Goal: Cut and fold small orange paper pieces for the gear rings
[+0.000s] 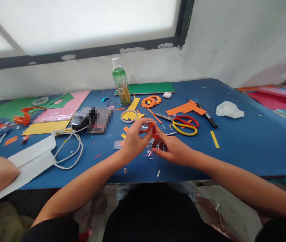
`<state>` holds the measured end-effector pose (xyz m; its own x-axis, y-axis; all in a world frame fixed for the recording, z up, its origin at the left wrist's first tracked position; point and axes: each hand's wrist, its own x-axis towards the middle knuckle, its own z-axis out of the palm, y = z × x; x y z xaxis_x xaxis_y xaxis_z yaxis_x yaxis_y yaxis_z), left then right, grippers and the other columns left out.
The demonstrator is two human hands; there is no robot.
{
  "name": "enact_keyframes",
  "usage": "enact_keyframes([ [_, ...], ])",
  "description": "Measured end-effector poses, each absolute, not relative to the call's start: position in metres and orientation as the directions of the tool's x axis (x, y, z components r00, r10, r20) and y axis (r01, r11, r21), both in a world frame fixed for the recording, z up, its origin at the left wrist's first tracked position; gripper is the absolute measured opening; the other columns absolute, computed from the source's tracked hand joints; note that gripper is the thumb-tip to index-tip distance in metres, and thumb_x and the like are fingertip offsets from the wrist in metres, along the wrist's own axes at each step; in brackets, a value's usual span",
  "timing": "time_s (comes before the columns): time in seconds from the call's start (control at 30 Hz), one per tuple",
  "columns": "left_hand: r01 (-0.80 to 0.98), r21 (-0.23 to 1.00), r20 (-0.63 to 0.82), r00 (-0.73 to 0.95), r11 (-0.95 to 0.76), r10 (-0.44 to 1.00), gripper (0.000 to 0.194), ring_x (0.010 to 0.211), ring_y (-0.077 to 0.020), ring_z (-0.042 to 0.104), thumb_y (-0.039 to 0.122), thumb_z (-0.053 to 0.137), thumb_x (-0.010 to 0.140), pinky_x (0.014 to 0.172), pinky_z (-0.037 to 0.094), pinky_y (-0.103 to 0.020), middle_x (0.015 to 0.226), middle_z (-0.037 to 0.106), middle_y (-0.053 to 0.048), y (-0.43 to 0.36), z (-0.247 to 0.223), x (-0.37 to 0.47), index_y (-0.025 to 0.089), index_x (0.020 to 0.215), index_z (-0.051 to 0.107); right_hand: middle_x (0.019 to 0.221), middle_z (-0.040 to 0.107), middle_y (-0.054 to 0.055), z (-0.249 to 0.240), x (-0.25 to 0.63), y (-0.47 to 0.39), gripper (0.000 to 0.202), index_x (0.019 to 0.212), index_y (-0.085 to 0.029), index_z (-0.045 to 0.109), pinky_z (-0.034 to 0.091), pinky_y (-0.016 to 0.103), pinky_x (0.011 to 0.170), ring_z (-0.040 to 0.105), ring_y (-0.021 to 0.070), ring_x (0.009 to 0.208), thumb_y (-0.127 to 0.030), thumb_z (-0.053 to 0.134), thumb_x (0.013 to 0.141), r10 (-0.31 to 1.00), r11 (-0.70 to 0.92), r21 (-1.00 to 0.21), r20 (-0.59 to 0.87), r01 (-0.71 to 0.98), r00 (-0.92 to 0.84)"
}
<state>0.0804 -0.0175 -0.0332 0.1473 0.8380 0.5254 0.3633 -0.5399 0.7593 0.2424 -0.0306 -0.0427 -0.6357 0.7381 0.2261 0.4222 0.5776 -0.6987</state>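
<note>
Orange paper (151, 125) is pinched between the left hand's (137, 137) thumb and curled fingers, while the right hand (171, 148), partly open, touches it with a fingertip, above the blue tabletop (248, 144) near the scissors (183, 125).

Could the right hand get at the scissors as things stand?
Probably yes: the scissors lie just beyond the right hand, and nothing visible lies on top of them, though that hand is busy at the small orange piece.
</note>
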Motion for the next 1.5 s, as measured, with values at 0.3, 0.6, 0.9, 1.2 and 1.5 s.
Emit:
enact_keyframes([
  [0.3,0.331,0.774,0.525,0.140,-0.539,0.840,0.020,0.092,-0.0131,0.061,0.015,0.054,0.080,0.068,0.056,-0.020,0.101,0.062,-0.005,-0.0168,-0.0333,0.0805,0.019,0.099,0.058,0.080,0.067,0.003,-0.0416,0.2419,-0.0314,0.078,0.145,-0.017,0.004,0.044,0.024,0.053,0.056,0.0120,0.057,-0.028,0.051,0.084,0.747,0.503,-0.817,0.247,0.282,-0.617],
  [0.6,0.328,0.789,0.500,0.150,-0.520,0.853,0.020,0.090,-0.0128,0.062,0.014,0.056,0.079,0.066,0.056,-0.020,0.099,0.061,-0.004,-0.0132,-0.0367,0.0792,0.019,0.099,0.057,0.074,0.062,0.002,-0.0391,0.2424,-0.0310,0.076,0.144,-0.010,0.008,0.044,0.027,0.056,0.053,0.0123,0.058,-0.034,0.049,0.085,0.786,0.385,-0.890,0.178,0.244,-0.592],
  [0.9,0.359,0.770,0.506,0.162,-0.528,0.847,0.022,0.083,-0.0103,0.063,0.014,0.059,0.078,0.062,0.053,-0.017,0.097,0.062,-0.003,-0.0111,-0.0368,0.0785,0.019,0.098,0.057,0.076,0.062,0.002,-0.0422,0.2430,-0.0299,0.076,0.144,-0.009,0.006,0.043,0.027,0.058,0.053,0.0127,0.061,-0.032,0.048,0.085,0.779,0.406,-0.871,0.173,0.276,-0.602],
  [1.2,0.354,0.766,0.518,0.155,-0.537,0.841,0.021,0.080,-0.0095,0.063,0.012,0.059,0.076,0.061,0.053,-0.016,0.096,0.062,-0.003,-0.0106,-0.0372,0.0790,0.018,0.096,0.057,0.078,0.064,0.003,-0.0429,0.2429,-0.0284,0.076,0.145,-0.015,0.004,0.043,0.028,0.057,0.053,0.0133,0.060,-0.034,0.048,0.086,0.769,0.447,-0.842,0.188,0.303,-0.611],
  [1.5,0.371,0.761,0.510,0.163,-0.532,0.844,0.023,0.078,-0.0096,0.062,0.010,0.060,0.074,0.060,0.052,-0.017,0.096,0.061,-0.004,-0.0110,-0.0368,0.0794,0.017,0.096,0.058,0.077,0.063,0.002,-0.0450,0.2432,-0.0273,0.077,0.145,-0.013,0.003,0.044,0.027,0.057,0.053,0.0131,0.059,-0.034,0.048,0.086,0.765,0.456,-0.836,0.192,0.306,-0.615],
])
